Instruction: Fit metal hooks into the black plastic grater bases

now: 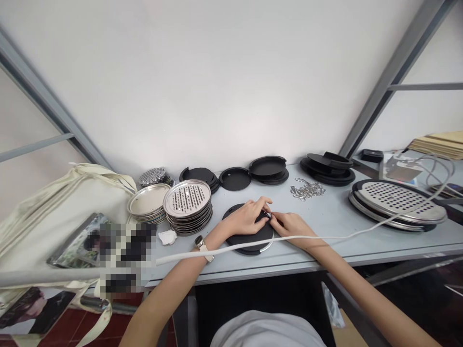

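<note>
Round black disc (249,238); flat on tabletop (336,212)

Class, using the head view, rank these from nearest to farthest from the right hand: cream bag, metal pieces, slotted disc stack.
1. Metal pieces: just beyond the right hand.
2. Slotted disc stack: left, past the left hand.
3. Cream bag: far left.

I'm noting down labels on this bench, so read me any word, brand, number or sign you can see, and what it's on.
No text can be read anywhere in this picture.
Wristwatch: dial too small to read.
Black disc under the left hand: no lettering can be made out.
Printed picture on the left: partly pixelated, no words readable.
</note>
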### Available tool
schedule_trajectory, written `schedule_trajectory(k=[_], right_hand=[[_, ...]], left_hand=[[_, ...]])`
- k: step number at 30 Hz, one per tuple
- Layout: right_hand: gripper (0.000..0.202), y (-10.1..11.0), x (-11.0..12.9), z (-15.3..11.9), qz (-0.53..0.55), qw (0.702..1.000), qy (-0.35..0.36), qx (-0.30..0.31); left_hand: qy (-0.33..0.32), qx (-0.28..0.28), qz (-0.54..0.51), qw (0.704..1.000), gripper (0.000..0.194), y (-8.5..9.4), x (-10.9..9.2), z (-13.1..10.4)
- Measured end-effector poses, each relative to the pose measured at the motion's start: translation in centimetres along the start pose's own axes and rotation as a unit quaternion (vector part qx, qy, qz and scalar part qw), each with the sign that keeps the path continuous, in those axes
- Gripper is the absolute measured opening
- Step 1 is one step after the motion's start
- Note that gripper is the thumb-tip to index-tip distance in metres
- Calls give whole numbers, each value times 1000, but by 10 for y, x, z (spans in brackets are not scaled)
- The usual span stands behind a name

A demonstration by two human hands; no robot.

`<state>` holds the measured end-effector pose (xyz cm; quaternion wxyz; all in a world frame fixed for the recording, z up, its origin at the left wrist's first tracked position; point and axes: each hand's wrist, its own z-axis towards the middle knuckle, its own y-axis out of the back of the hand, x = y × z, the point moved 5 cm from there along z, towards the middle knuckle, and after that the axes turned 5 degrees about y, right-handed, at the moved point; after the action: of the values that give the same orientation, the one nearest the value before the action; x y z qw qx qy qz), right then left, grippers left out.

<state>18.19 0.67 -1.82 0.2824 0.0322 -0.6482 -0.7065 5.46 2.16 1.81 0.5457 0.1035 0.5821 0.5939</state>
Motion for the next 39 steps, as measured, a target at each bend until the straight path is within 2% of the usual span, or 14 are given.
schedule_trajectory(k=[21, 30, 39], right_hand=[[42, 0, 0, 0, 7, 1000, -9, 5], [41, 1, 1, 0, -1, 1000, -9, 5], [41, 2, 2, 0, -2, 1000, -13, 12]], left_hand=[[-12, 3, 23, 1000, 39, 0, -1, 0], [-1, 14, -62, 998, 42, -4, 4, 1], [8, 14, -77, 997, 40, -3, 5, 0]])
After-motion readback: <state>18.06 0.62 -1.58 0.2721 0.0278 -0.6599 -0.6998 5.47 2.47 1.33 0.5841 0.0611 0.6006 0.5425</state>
